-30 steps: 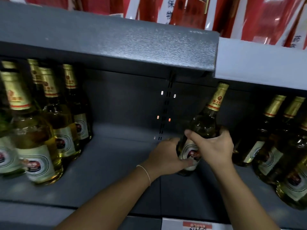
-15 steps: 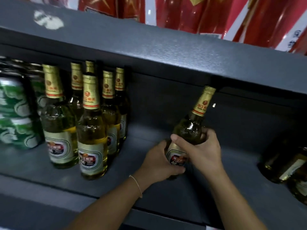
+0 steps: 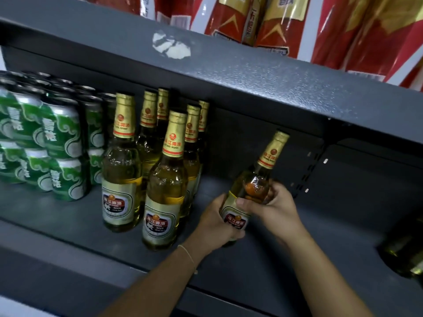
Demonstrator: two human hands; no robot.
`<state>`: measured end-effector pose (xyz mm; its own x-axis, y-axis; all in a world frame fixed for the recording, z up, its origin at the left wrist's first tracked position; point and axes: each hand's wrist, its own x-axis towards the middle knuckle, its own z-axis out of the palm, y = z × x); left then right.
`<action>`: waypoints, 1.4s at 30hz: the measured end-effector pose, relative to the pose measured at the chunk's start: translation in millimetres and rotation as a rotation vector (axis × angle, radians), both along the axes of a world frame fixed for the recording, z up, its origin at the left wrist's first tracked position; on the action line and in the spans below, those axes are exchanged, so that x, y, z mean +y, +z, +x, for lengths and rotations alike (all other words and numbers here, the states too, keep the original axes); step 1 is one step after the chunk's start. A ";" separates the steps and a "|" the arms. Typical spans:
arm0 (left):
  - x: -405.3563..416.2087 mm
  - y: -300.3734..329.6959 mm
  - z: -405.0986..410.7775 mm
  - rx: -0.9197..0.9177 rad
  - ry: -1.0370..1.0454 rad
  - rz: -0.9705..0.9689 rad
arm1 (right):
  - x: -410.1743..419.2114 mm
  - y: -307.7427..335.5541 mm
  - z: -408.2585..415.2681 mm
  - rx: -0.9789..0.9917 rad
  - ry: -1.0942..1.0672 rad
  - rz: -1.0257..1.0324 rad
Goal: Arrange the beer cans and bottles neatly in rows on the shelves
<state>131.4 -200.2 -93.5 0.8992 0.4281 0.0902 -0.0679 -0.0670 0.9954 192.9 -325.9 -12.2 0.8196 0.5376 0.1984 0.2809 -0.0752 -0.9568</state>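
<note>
Both my hands hold one gold-capped beer bottle [image 3: 256, 181], tilted to the right over the dark grey shelf [image 3: 297, 259]. My left hand [image 3: 217, 221] grips its lower body beside the label; my right hand [image 3: 272, 207] wraps its shoulder from the right. To the left, several matching bottles [image 3: 163, 179] stand in two rows running back into the shelf. Green beer cans [image 3: 61, 133] are stacked two high at the far left.
The upper shelf board [image 3: 229, 65] overhangs close above the bottle necks, with red packages [image 3: 286, 21] on it. A dark bottle [image 3: 405, 250] stands at the right edge. Bare shelf lies between my hands and that bottle.
The held bottle has travelled left along the shelf toward the standing rows. The view has swung left, bringing the green cans in and pushing the right-hand bottles out of view.
</note>
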 end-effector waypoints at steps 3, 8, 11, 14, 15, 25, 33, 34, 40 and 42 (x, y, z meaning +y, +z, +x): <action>2.6 -1.7 2.8 -0.014 0.025 0.010 | 13.1 -0.6 2.4 0.005 -0.037 0.003; 3.8 -1.4 6.7 0.009 0.137 0.123 | 35.5 -4.3 9.9 -0.055 -0.104 -0.051; 5.6 -9.7 10.4 0.058 0.234 0.210 | 48.2 -4.8 12.7 -0.074 -0.120 -0.079; 8.9 -18.9 13.6 0.153 0.272 0.262 | 59.3 -4.9 16.9 -0.064 -0.127 -0.079; 10.1 -21.1 14.1 0.175 0.278 0.263 | 62.7 -5.1 18.9 -0.064 -0.124 -0.082; 15.0 -23.3 18.8 0.170 0.247 0.159 | 81.4 -8.3 38.0 -0.218 -0.129 -0.237; 17.8 -26.2 23.6 0.171 0.204 0.106 | 74.8 -29.1 41.3 -0.118 -0.049 -0.226; 17.8 -25.9 23.6 0.167 0.197 0.103 | 74.3 -33.5 41.2 -0.077 -0.028 -0.204; 22.1 -27.1 25.6 0.194 0.163 0.080 | 81.9 -43.8 45.4 -0.052 -0.046 -0.130; 21.6 -22.1 21.6 0.202 0.151 0.063 | 83.7 -44.9 46.3 -0.055 -0.045 -0.120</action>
<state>152.9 -178.6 -115.6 0.8282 0.5579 -0.0540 0.1474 -0.1238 0.9813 239.2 -242.2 -57.1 0.8329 0.5234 0.1796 0.3260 -0.2020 -0.9235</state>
